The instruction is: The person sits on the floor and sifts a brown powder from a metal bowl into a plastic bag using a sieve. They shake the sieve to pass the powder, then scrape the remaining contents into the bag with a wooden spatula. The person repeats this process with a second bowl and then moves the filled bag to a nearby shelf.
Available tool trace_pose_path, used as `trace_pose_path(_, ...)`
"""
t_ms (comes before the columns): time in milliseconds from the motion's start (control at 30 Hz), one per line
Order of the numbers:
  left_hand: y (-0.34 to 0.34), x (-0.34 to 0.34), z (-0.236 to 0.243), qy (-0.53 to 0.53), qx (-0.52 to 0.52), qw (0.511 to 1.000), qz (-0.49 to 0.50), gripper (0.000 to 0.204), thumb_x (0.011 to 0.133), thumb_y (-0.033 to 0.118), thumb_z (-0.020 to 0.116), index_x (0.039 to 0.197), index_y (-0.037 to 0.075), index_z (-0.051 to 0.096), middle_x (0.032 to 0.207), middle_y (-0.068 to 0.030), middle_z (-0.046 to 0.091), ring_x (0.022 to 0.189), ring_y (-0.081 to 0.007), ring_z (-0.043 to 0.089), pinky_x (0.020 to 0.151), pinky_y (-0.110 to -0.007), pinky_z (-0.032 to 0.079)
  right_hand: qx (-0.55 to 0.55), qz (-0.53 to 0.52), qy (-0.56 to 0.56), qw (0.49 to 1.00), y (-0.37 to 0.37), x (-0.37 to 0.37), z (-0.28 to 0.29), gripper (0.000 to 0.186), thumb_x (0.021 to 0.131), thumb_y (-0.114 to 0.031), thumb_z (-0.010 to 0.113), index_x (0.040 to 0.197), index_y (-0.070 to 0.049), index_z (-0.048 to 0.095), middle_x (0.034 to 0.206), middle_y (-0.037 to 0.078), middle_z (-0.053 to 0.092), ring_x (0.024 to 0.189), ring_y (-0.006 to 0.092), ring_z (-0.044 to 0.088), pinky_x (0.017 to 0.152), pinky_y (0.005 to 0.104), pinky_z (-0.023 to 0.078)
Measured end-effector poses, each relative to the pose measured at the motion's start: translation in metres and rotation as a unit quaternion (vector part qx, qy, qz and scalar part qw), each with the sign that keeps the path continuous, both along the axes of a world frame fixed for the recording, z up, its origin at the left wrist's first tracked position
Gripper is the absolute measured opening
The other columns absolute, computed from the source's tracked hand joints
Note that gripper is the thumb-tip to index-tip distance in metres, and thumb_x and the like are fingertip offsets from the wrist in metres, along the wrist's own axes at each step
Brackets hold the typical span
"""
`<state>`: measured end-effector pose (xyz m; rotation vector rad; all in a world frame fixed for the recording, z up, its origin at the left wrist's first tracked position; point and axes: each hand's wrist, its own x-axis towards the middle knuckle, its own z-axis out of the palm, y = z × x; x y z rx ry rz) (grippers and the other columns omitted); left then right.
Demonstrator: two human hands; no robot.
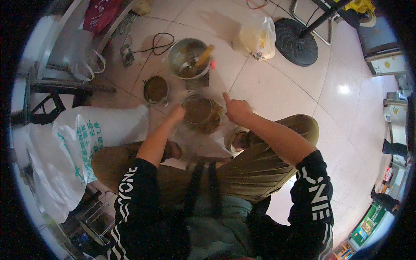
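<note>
Between my feet, a round container [197, 108] with a pale rim holds brown, grainy material. It sits within a clear plastic bag [219, 145], where more brown material [211, 124] shows below and right of the container. My left hand [177, 113] is closed at the container's left rim, slightly blurred, its fingertips partly hidden. On the right, my right hand [238, 110] has its index finger stretched forward along the bag's edge. Its other fingers are curled in, seemingly round the thin plastic. Just ahead, a small bowl [156, 89] also contains brown material.
A metal pot [172, 65] holding a wooden-handled tool [205, 55] stands ahead, near a black cord [156, 47]. A large white sack [117, 125] lies left. Farther off are a tied plastic bag [260, 39] and a round black stand base [297, 45].
</note>
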<state>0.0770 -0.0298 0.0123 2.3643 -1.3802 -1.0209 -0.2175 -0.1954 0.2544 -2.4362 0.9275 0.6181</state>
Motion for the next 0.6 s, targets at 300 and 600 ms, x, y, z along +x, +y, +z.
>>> trace_pose_path(300,-0.025,-0.010,0.086,0.132,0.054,0.989,0.037,0.023,0.085,0.018,0.058,0.078,-0.003,0.066,0.073,-0.0213,0.065,0.060,-0.0355,0.063,0.055,-0.048,0.051,0.249,-0.182,-0.337,0.890,-0.003,0.029,0.058,0.038,0.092,-0.008,0.056,0.130,-0.003,0.054,0.077,0.007,0.066,0.060,0.0115,0.059,0.059,0.0279,0.049)
trace_pose_path(600,-0.025,0.016,0.029,0.149,0.076,0.985,0.049,0.024,0.082,0.014,0.055,0.072,-0.006,0.064,0.063,-0.0196,0.063,0.047,-0.0314,0.062,0.048,-0.044,0.052,0.322,-0.220,-0.303,0.869,0.036,0.041,0.079,0.031,0.093,-0.014,0.059,0.122,-0.004,0.061,0.079,0.002,0.065,0.063,0.0079,0.055,0.056,0.0243,0.045)
